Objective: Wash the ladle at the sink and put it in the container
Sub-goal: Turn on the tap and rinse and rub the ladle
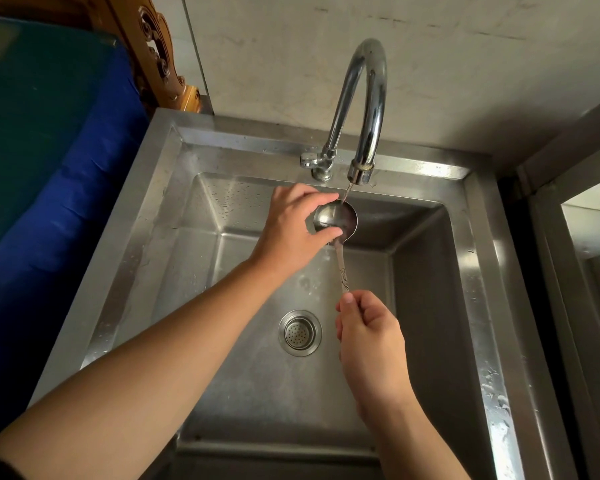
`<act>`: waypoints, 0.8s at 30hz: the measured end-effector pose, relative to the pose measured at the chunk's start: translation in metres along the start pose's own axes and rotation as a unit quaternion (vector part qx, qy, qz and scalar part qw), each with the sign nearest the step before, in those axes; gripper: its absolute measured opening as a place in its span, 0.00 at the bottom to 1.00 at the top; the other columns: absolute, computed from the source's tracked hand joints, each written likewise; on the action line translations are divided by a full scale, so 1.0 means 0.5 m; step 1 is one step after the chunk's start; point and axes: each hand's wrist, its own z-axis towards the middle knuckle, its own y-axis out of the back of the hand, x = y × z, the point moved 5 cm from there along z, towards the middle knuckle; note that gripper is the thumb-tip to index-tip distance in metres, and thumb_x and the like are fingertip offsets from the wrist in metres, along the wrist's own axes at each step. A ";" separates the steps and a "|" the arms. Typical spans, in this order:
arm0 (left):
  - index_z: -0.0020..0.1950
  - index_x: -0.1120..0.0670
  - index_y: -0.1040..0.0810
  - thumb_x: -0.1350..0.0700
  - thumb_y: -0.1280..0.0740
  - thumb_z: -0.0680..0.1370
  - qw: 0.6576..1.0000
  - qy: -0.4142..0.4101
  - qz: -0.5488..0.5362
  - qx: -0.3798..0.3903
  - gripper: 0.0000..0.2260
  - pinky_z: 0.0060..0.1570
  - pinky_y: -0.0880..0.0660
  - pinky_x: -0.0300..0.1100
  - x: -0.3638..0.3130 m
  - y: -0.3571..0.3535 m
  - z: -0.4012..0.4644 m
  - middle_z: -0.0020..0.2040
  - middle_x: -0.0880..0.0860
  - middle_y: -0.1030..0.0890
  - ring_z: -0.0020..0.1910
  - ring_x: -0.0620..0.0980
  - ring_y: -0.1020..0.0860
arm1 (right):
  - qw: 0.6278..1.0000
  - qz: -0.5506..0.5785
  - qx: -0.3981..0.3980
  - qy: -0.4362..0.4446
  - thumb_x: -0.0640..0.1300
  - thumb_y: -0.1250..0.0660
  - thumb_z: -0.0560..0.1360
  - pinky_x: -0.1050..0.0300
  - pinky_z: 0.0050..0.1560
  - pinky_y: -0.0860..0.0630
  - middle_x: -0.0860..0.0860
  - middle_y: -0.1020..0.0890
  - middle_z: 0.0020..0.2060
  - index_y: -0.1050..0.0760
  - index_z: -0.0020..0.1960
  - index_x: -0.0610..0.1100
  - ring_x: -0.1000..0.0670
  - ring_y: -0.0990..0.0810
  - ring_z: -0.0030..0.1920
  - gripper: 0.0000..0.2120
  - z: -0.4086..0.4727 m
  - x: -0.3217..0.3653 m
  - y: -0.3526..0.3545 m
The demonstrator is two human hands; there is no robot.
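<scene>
A steel ladle (340, 216) is held over the steel sink (426, 278), its bowl facing up under the faucet spout (361, 171). A thin stream of water runs from the spout into the bowl. My left hand (291, 230) cups the bowl's left rim, with the thumb and a finger on its edge. My right hand (369, 337) is closed around the end of the patterned handle, nearer to me. No container is in view.
The curved chrome faucet (364, 98) rises from the sink's back rim, with its tap lever (309, 160) at the base. A round drain strainer (300, 333) sits in the basin floor. A blue cloth-covered surface (49, 188) lies left; a steel shelf frame (548, 258) stands right.
</scene>
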 end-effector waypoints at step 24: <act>0.63 0.54 0.18 0.53 0.20 0.67 0.998 0.001 0.014 0.056 0.25 0.58 0.29 0.47 -0.004 -0.007 -0.010 0.52 0.53 0.19 0.54 0.57 0.29 | 0.998 -0.057 -0.020 0.018 0.48 0.38 0.81 0.53 0.34 0.31 0.52 0.25 0.27 0.26 0.38 0.45 0.51 0.30 0.29 0.14 0.007 -0.011 0.024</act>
